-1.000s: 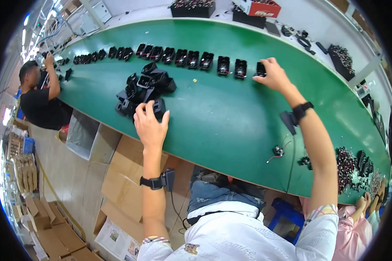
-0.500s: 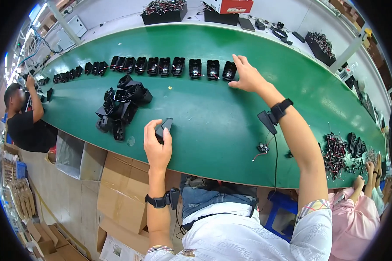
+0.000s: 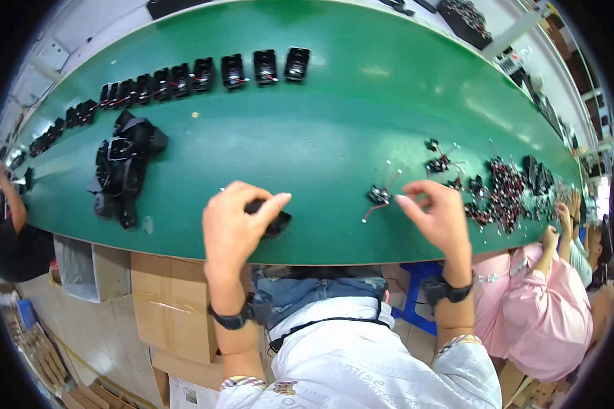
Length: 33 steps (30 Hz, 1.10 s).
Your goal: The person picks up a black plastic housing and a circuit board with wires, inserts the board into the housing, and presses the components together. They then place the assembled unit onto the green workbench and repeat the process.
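My left hand [image 3: 237,221] is closed round a black plastic housing [image 3: 278,223] near the front edge of the green table, partly covering it. Reaching in from the right, my right hand [image 3: 438,213] is empty, its fingers bent and thumb apart. Just left of its fingertips lies a small black part with red and white wires [image 3: 379,195]. More small wired parts [image 3: 438,163] lie beyond that hand. A long row of black housings [image 3: 265,67] runs across the far left of the table, and a heap of black housings [image 3: 133,140] sits left of my left hand.
A big pile of wired parts [image 3: 506,191] lies at the right of the green table [image 3: 300,146]. Beside it sits a person in pink [image 3: 525,307]; another in black [image 3: 20,249] is at far left. Cardboard boxes [image 3: 174,300] and a blue stool [image 3: 416,300] stand below the front edge.
My right hand has left the end housing of the row and come back near the loose wired part. My left hand still holds its housing. The view has shifted right and nearer.
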{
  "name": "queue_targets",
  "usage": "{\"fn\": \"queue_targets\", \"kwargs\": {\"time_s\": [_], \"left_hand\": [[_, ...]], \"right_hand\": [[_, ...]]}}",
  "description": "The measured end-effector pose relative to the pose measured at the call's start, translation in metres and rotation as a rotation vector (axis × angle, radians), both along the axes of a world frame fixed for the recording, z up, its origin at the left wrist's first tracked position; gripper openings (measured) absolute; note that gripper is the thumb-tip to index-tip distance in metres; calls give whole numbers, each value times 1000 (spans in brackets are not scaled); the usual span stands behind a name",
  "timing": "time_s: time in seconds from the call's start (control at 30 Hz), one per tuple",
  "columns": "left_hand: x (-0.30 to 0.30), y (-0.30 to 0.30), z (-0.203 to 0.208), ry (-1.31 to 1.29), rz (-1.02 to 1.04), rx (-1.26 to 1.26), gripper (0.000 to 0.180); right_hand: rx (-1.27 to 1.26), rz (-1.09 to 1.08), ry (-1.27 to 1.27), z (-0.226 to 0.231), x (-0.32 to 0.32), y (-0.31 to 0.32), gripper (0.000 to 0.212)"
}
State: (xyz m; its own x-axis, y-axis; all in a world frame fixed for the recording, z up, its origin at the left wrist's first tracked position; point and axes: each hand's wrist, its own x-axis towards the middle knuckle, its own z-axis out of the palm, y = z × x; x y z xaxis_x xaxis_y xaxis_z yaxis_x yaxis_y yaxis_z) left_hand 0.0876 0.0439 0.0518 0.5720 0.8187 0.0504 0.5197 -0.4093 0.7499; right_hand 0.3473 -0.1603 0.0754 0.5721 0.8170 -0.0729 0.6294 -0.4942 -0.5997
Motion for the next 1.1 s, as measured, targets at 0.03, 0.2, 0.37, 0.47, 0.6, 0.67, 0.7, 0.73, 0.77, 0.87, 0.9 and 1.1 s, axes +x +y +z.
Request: {"fn": "queue_targets", "kwargs": {"time_s": [0.03,0.2,0.37,0.47,0.6,0.67,0.7,0.73,0.77,0.87,0.9,1.1], "left_hand": [[5,6,5,110,-46,42,36],[37,14,-7,279,-45,213,49],[20,-14,-35,-90,-10,249,64],[11,-38,-40,-89,-47,252,76],[11,-42,-49,-48,-97,272,87],[11,-38,-53,-72,-121,285,87],[11,-39,-52,-71,-120,285,87],[12,-40,-51,-73,-142,286,86],[13,-42,-51,-76,-165,288,85],[14,-48,-51,-89,-179,272,83],[16,-48,-51,-89,-183,273,83],[22,-58,-50,-103,-209,264,82]], "right_hand": [[-4,25,24,-7,-5,3,31],[136,-23,99,-39,-21,14,31],[255,-17,52,-47,-23,12,24],[237,14,19,-46,-24,11,24],[246,42,75,-43,-22,8,20],[268,-55,283,-43,-21,1,16],[289,-157,489,-43,-20,-2,13],[399,-146,483,-51,-19,-2,11],[400,-153,482,-53,-17,-6,11],[349,-140,736,-51,-10,-12,12],[396,-161,817,-52,-8,-12,13],[652,-212,854,-54,-17,-2,21]]}}
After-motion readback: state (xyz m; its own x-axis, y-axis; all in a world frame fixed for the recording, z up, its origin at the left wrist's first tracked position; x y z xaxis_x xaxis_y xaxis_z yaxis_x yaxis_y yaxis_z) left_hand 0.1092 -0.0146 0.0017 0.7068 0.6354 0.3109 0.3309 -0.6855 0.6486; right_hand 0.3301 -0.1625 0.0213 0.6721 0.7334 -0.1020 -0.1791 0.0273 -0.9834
